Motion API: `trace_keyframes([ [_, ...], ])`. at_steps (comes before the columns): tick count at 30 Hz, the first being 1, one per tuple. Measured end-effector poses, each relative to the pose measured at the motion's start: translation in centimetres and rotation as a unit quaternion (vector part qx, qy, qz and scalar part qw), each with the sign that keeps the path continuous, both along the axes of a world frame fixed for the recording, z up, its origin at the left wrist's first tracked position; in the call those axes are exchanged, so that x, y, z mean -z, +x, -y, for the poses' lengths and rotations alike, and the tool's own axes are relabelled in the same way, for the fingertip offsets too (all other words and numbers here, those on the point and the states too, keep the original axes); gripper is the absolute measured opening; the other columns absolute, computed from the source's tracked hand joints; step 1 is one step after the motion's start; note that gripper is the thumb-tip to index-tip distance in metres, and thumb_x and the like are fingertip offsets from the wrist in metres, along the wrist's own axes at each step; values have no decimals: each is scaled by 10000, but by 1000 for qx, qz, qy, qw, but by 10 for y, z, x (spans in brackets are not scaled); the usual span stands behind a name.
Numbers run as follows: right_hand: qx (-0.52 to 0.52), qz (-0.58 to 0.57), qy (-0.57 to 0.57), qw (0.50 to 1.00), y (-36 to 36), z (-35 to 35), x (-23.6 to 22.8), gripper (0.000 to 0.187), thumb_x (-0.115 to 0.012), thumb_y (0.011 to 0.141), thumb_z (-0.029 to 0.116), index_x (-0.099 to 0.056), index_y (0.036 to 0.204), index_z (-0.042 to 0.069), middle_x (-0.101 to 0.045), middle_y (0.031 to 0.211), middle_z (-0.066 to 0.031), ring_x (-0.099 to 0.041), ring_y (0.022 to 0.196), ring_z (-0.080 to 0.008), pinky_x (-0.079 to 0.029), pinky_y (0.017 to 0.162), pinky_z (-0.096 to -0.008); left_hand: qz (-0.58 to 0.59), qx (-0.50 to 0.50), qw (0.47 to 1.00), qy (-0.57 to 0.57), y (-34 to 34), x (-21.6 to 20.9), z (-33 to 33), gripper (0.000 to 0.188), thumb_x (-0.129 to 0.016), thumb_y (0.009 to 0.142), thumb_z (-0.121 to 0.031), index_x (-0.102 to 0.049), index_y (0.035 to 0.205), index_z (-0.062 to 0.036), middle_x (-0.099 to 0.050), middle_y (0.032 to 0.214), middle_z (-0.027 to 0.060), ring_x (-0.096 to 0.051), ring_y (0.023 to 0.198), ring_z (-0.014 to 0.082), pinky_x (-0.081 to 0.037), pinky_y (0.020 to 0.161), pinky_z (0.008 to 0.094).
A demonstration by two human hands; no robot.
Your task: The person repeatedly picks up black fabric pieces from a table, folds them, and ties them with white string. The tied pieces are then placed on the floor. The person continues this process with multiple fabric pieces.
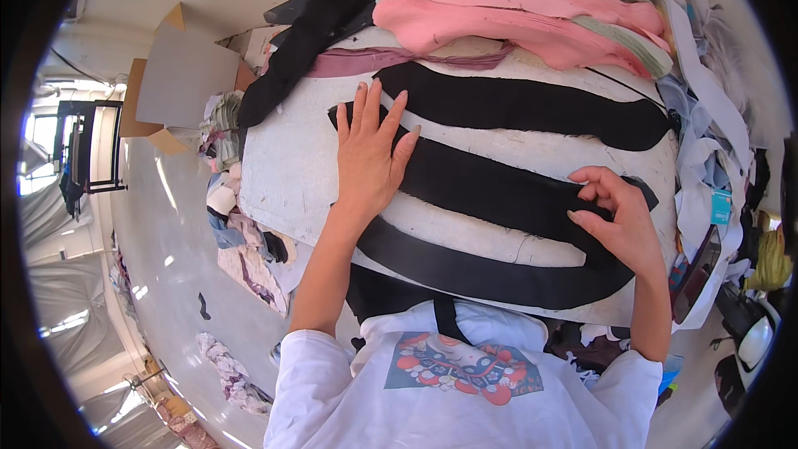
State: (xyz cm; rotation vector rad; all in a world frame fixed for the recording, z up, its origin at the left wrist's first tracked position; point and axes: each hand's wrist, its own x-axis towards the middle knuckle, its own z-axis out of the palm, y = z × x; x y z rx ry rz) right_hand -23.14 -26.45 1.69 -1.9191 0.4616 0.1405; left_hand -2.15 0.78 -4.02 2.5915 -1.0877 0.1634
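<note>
On the white table (287,170) lie long black fabric strips. My left hand (368,145) rests flat, fingers spread, on the left end of the middle strip (486,183). My right hand (619,220) is over that strip's right end, its fingers bent and the thumb apart from them, with black cloth showing in the gap. Nearer to me a curved dark strip (465,256) runs along the table edge and meets the middle one near my right hand; how they join is partly hidden. Farther off, a separate black piece (524,106) lies flat.
Pink and pale green fabric pieces (515,21) are heaped at the far side, beside black cloth (332,21) and a mauve strip (362,61). White scraps (702,108) crowd the right edge. A cardboard box (183,83) and cloth scraps (229,370) are at left.
</note>
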Motion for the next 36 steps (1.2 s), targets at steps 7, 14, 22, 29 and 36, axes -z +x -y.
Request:
trace_keyframes([
  [7, -2, 28, -106, 994, -18, 18, 0, 474, -738, 734, 33, -614, 1190, 74, -616, 831, -66, -608, 768, -224, -508, 754, -324, 41, -16, 998, 34, -7, -3, 8, 506, -484, 1012, -367, -472, 1461, -135, -322, 1561, 188, -239, 1472, 380, -132, 1170, 579],
  [14, 19, 4, -106, 994, -19, 18, -6, 467, -728, 750, 37, -609, 1199, 82, -617, 829, -66, -609, 736, -227, -505, 735, -321, -18, 142, 988, 65, -43, -15, 50, 494, -507, 995, -367, -502, 1442, -157, -328, 1569, 152, -249, 1481, 313, -96, 1189, 564],
  [22, 85, 63, -197, 975, -43, 42, 13, 422, -721, 785, 91, -614, 1193, 98, -695, 1016, -137, -682, 952, -314, -518, 826, -363, -10, 135, 987, 87, -43, -9, 48, 492, -452, 1014, -383, -492, 1452, -162, -336, 1568, 139, -252, 1480, 312, -96, 1198, 550],
  [29, 144, 17, -254, 956, -48, 36, 17, 421, -734, 792, 106, -606, 1193, 101, -694, 941, -141, -680, 877, -314, -520, 759, -373, -13, 131, 988, 85, -44, -8, 50, 495, -446, 1013, -382, -486, 1457, -167, -340, 1566, 136, -241, 1485, 311, -90, 1199, 550],
  [36, 210, 91, -202, 952, -48, 26, -5, 234, -738, 820, 120, -638, 1014, 34, -583, 714, -34, -509, 572, -129, -414, 549, -278, 0, 129, 988, 86, -44, -7, 46, 500, -438, 1014, -380, -479, 1462, -162, -343, 1563, 146, -247, 1482, 319, -95, 1195, 551],
])
